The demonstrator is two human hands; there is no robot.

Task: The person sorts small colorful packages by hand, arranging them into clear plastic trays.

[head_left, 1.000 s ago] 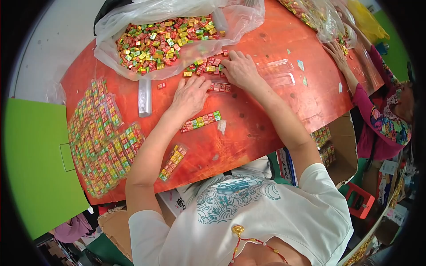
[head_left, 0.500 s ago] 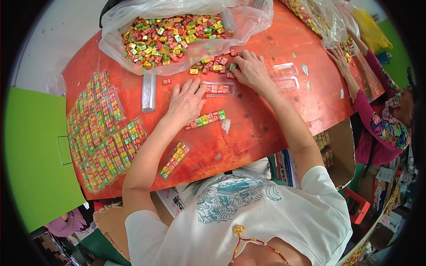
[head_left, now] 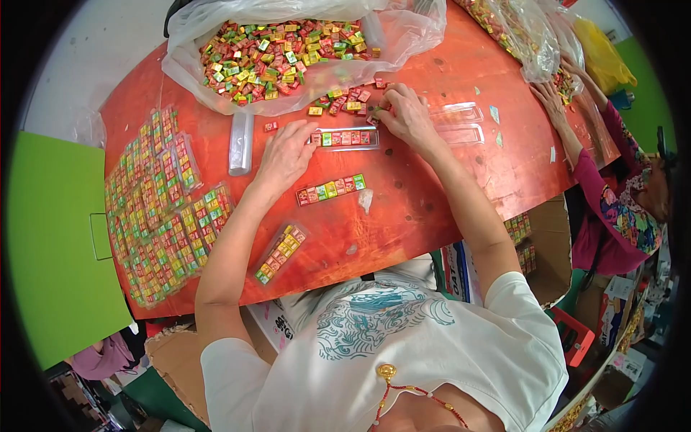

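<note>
My left hand (head_left: 288,153) grips the left end of a clear plastic tray (head_left: 353,147), thumb and fingers around its edge. A row of small wrapped candies (head_left: 347,137) in red, green and yellow lies in the tray. By the tray's right end, the fingers of my right hand (head_left: 404,115) are pinched on a small candy (head_left: 373,115), partly hidden by the fingertips. Just beyond the tray is a small heap of loose candies (head_left: 338,104). Nearer me lie two filled trays, one slightly tilted (head_left: 331,189) and one steeply slanted (head_left: 281,253).
A big plastic bag (head_left: 180,68) of candies lies open at the back. Many filled trays (head_left: 162,216) cover the table's left side. Stacked clear trays (head_left: 241,144) and loose trays (head_left: 461,135) flank my hands. At right, another person's hand (head_left: 551,101) rests by a bag.
My left hand has shifted left along the tray, uncovering more of the candy row. My right hand's fingers have moved slightly down and left, closer to the tray's right end.
</note>
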